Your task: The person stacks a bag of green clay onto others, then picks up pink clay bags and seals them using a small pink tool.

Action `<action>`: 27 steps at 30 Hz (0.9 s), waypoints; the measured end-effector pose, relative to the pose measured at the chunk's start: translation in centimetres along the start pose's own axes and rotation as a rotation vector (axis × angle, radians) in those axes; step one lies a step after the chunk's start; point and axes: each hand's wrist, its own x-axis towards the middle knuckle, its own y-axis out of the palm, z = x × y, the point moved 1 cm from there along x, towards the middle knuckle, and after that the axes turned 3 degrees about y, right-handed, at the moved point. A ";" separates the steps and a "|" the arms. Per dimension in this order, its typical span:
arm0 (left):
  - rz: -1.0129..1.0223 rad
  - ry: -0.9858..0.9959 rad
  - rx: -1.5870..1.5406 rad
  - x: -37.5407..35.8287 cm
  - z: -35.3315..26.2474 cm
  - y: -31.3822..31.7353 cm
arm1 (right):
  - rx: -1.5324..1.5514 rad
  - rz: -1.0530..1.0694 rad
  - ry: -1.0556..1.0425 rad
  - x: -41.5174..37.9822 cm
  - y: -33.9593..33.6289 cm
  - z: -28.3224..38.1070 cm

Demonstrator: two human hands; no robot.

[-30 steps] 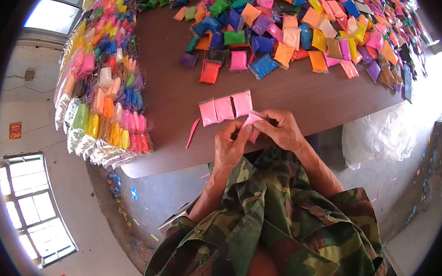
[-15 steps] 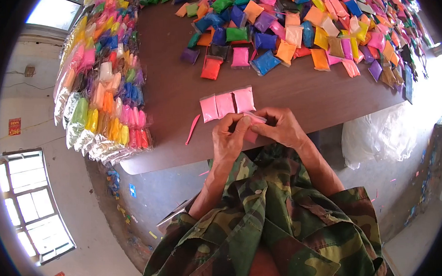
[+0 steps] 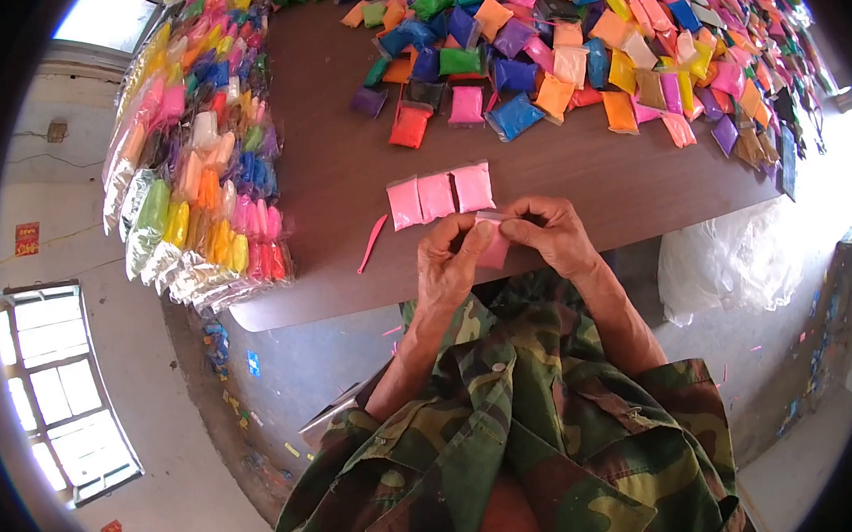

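Near the table's front edge, a small pink packet [image 3: 491, 251] in clear plastic hangs between my two hands. My left hand [image 3: 448, 257] pinches its upper left corner between thumb and finger. The upper right corner is pinched by my right hand [image 3: 553, 235]. Just beyond my hands, three pink packets [image 3: 438, 197] lie side by side in a row on the brown table [image 3: 325, 181]. A thin pink plastic strip [image 3: 373, 244], perhaps a small tool, lies to the left of my left hand.
A big heap of multicoloured packets [image 3: 514, 118] covers the far side of the table. Stacked clear bags of coloured packets [image 3: 201, 199] line the left edge. A white plastic bag [image 3: 725, 270] hangs beside the table at the right. Scraps litter the floor.
The pink packet now hangs flatter and shows more of its front below my fingers. My right hand has shifted slightly right and down, and both hands have straightened the packet's top edge.
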 end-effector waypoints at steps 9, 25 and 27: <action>0.084 -0.027 0.000 0.0 -0.4 0.3 | -0.048 -0.087 -0.010 0.1 -0.2 0.4; 0.114 -0.163 -0.001 -1.1 0.2 -0.2 | 0.081 -0.198 -0.047 -0.1 -0.2 -0.4; 0.103 -0.192 -0.047 -1.4 0.9 -0.4 | 0.077 -0.191 -0.064 -0.1 0.1 -0.5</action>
